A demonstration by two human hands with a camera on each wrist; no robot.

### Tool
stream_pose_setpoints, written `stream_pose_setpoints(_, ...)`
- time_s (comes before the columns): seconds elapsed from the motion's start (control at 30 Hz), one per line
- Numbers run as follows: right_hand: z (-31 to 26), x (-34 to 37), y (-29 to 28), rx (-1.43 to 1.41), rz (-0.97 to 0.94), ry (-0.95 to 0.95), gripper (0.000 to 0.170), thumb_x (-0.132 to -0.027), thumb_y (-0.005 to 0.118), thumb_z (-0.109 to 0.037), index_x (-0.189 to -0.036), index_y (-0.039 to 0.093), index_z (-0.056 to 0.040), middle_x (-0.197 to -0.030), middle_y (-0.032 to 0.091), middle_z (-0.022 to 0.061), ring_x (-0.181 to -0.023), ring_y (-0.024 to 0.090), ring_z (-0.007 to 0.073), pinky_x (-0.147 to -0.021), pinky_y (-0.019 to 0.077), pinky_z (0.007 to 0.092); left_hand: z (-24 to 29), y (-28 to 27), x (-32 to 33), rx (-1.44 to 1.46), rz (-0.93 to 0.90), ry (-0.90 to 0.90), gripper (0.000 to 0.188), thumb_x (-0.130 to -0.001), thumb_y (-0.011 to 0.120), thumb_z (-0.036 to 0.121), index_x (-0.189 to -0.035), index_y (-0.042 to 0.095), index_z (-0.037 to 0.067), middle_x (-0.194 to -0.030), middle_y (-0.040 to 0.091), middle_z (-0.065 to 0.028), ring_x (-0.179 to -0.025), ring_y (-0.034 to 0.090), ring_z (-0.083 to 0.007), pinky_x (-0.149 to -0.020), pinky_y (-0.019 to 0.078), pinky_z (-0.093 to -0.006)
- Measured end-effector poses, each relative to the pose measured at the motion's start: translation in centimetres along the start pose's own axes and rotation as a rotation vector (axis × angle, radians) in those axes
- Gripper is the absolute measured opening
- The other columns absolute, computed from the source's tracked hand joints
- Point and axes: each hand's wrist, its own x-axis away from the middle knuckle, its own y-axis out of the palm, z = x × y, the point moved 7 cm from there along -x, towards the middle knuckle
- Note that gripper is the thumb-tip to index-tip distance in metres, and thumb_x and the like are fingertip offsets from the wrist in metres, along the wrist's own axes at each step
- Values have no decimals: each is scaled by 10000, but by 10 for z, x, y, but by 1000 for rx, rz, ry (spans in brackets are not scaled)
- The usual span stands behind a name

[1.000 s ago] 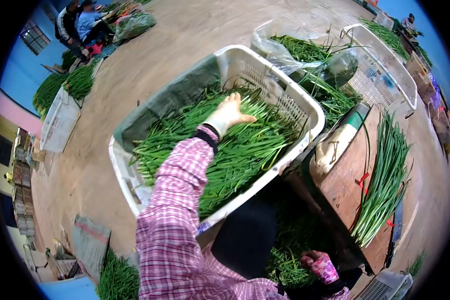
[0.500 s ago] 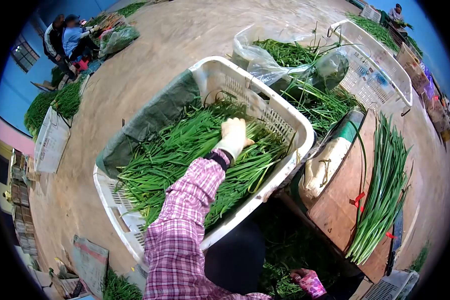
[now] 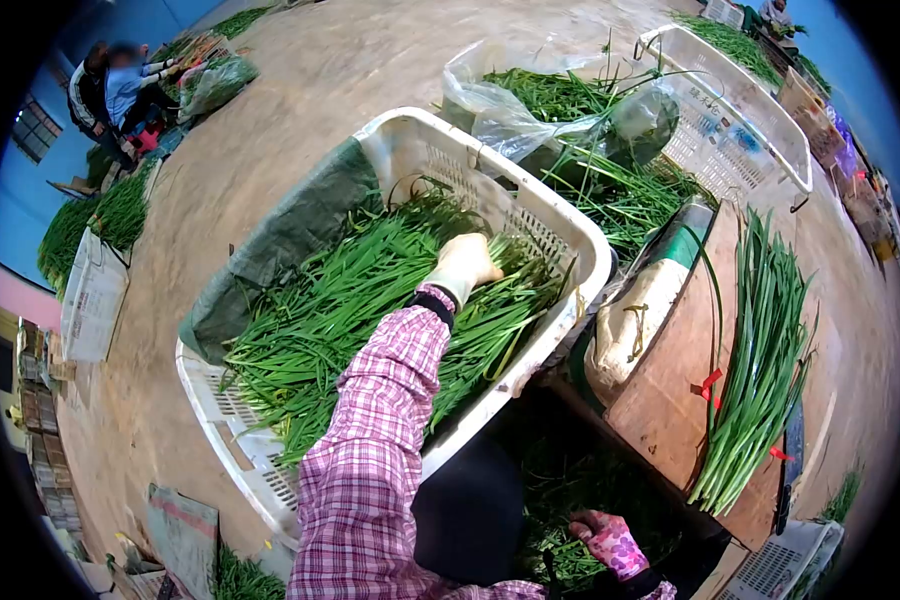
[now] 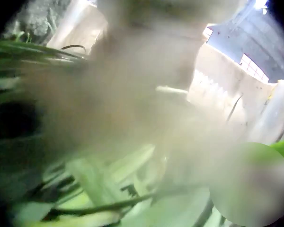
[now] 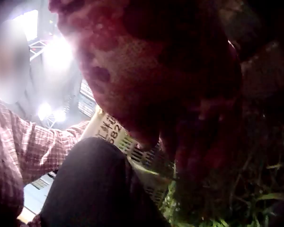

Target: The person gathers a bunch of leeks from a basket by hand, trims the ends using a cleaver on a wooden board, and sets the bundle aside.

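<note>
In the head view my left hand point(image 3: 465, 262), in a pale glove, reaches into a white plastic basket point(image 3: 590, 262) and grips some of the garlic chives point(image 3: 320, 290) heaped there. Its fingertips are buried among the stalks. The left wrist view is mostly blurred by the glove, with pale green leaves point(image 4: 94, 182) below it. My right hand point(image 3: 610, 545), in a pink flowered glove, hangs low with loosely bent fingers above leafy scraps point(image 3: 560, 550). In the right wrist view that hand point(image 5: 165, 85) is dark, and nothing shows in its grasp.
Right of the basket, a tied bundle of chives point(image 3: 760, 370) lies on a wooden board point(image 3: 660, 400) beside a wrapped roll point(image 3: 635, 330). Behind are a clear plastic bag point(image 3: 490, 115) of greens and another white crate point(image 3: 710, 150). People point(image 3: 120, 95) work at the far left.
My left hand has gone from spread fingers over the chives to gripping some. The view has shifted, so the basket appears further left. My right hand stays low by the scraps.
</note>
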Motion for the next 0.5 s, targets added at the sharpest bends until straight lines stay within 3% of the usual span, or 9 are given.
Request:
stream_pose_setpoints(0.13,-62,12,-26,-135,171,-153,222,-907,697,-125,-1101,695,-15,-956,718,164,-887,700,243,-770,540,323,-31,-15,17,426,169,85,556,-691,838,295,-1165,651,74,-1102,707,-126,-1027,666,-251,-954,498,-347)
stream_pose_setpoints(0.23,-107,19,-42,-205,246,-291,239,-913,649,-33,-1148,666,8,-958,728,116,-866,687,155,-777,532,283,-45,-27,39,709,250,122,511,-724,834,154,-1190,648,55,-1095,720,-76,-989,666,-198,-929,506,-302)
stream_pose_setpoints(0.3,-147,22,-56,-143,292,-429,258,-911,628,-2,-1168,651,13,-976,732,104,-876,685,143,-789,533,277,-59,-28,44,971,339,166,481,-754,814,89,-1202,645,47,-1099,719,-59,-974,665,-182,-915,514,-292)
stream_pose_setpoints(0.33,-170,23,-62,-167,325,-481,251,-912,632,-7,-1162,654,11,-988,729,106,-901,685,145,-796,534,278,-69,-28,48,1073,354,71,484,-778,780,6,-1239,634,43,-1097,715,-37,-945,662,-162,-897,522,-270)
stream_pose_setpoints(0.37,-194,24,-68,-168,376,-502,251,-888,667,-35,-1139,663,-18,-966,711,132,-877,695,216,-768,539,315,-65,-46,72,1000,374,20,518,-773,787,6,-1263,623,46,-1097,712,-44,-917,661,-152,-879,524,-251)
stream_pose_setpoints(0.43,-215,11,-69,-238,368,-551,303,-902,664,-42,-1200,629,3,-1040,707,139,-962,683,205,-837,533,306,-74,-52,77,963,551,180,521,-763,799,13,-1255,630,47,-1099,712,-52,-915,655,-141,-858,525,-244)
stream_pose_setpoints(0.5,-242,-9,-68,-403,327,-534,351,-914,658,-53,-1250,592,20,-1112,690,153,-1035,661,210,-897,519,308,-77,-46,80,938,462,165,473,-748,809,9,-1197,664,41,-1053,724,-51,-883,658,-134,-839,533,-257)
